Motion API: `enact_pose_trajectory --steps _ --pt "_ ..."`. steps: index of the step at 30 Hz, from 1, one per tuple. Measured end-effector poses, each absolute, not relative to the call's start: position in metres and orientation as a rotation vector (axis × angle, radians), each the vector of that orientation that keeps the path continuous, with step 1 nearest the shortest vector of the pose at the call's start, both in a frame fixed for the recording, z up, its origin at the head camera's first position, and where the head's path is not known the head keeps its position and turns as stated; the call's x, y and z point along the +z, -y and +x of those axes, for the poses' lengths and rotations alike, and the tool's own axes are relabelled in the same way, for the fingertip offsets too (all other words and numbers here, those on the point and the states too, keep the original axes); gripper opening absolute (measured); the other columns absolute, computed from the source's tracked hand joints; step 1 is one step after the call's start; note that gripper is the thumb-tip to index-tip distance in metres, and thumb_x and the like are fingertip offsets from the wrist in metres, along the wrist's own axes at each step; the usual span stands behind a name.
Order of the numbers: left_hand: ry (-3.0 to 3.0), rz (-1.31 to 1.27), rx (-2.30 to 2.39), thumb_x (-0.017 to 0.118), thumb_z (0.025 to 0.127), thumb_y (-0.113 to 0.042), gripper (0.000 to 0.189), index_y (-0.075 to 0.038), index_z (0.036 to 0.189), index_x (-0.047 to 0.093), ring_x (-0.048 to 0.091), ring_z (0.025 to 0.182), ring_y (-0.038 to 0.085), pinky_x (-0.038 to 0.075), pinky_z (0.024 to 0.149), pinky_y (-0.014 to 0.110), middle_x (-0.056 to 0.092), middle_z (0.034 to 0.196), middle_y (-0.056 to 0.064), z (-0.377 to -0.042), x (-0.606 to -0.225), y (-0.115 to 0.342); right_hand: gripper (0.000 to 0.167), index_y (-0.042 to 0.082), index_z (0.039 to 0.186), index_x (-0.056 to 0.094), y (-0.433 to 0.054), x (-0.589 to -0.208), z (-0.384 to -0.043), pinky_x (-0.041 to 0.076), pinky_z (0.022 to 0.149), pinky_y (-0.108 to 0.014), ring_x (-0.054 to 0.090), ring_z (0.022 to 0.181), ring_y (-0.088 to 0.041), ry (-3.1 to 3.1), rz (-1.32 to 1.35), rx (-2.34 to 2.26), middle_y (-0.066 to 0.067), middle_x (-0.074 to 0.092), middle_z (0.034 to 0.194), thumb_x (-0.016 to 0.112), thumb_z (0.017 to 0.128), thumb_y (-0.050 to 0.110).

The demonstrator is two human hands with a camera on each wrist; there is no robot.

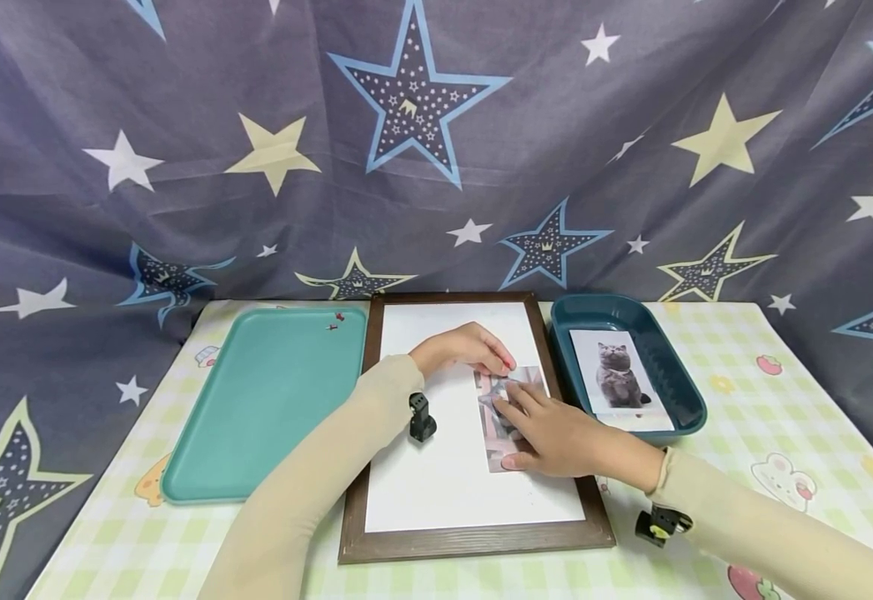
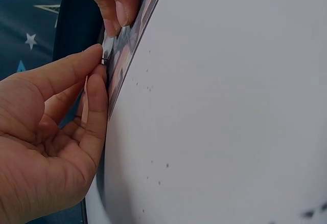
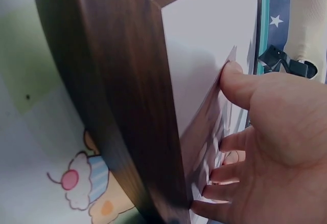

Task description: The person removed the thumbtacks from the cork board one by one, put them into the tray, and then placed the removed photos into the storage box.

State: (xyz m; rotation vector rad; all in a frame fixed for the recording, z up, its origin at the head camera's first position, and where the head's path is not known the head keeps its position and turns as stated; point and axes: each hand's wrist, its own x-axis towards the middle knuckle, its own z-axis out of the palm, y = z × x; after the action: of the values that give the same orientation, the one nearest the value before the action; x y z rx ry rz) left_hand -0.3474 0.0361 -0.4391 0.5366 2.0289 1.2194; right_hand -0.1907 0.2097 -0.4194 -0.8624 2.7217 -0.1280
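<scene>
A white board (image 1: 436,492) in a brown wooden frame (image 1: 477,546) lies on the table. On its right half is a photo (image 1: 498,454) in pink and grey, mostly covered by my right hand (image 1: 559,435). That hand's fingers are spread and press the photo against the board; in the right wrist view the thumb (image 3: 236,83) lies along the photo's edge. At the photo's top edge my left hand (image 1: 468,346) pinches a red push pin (image 1: 509,365) between thumb and fingertips. The pin's thin shaft shows in the left wrist view, pointing at the photo.
Left of the frame is a green tray (image 1: 271,400) with red push pins (image 1: 339,317) near its far right corner. To the right stands a dark teal bin (image 1: 672,379) holding a cat photo (image 1: 616,379). A star-patterned curtain (image 1: 436,217) hangs behind the checked tablecloth (image 1: 736,408).
</scene>
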Motion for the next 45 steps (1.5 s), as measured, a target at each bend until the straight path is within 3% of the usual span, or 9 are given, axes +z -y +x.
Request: enact_pose_trajectory --steps 22,45 --pt "-2.036 0.543 1.221 0.077 0.085 -0.001 0.021 0.005 0.105 0.075 0.061 0.065 0.005 0.051 0.062 0.015 0.069 0.071 -0.008 -0.3477 -0.4395 -0.0375 0.080 0.006 0.159 0.032 -0.2097 -0.4186 -0.1919 0.036 0.117 -0.064 0.025 0.151 -0.049 -2.708 -0.887 -0.128 -0.027 0.024 0.165 0.061 0.099 0.050" --pt "-2.052 0.552 1.171 0.073 0.084 0.003 0.025 0.001 0.108 0.078 0.058 0.062 0.005 0.050 0.059 0.015 0.075 0.079 -0.002 -0.3495 -0.4407 -0.0380 0.079 0.007 0.160 0.031 -0.2065 -0.4155 -0.1914 0.036 0.117 -0.065 0.023 0.153 -0.049 -2.685 -0.845 -0.144 -0.025 0.021 0.166 0.061 0.100 0.049"
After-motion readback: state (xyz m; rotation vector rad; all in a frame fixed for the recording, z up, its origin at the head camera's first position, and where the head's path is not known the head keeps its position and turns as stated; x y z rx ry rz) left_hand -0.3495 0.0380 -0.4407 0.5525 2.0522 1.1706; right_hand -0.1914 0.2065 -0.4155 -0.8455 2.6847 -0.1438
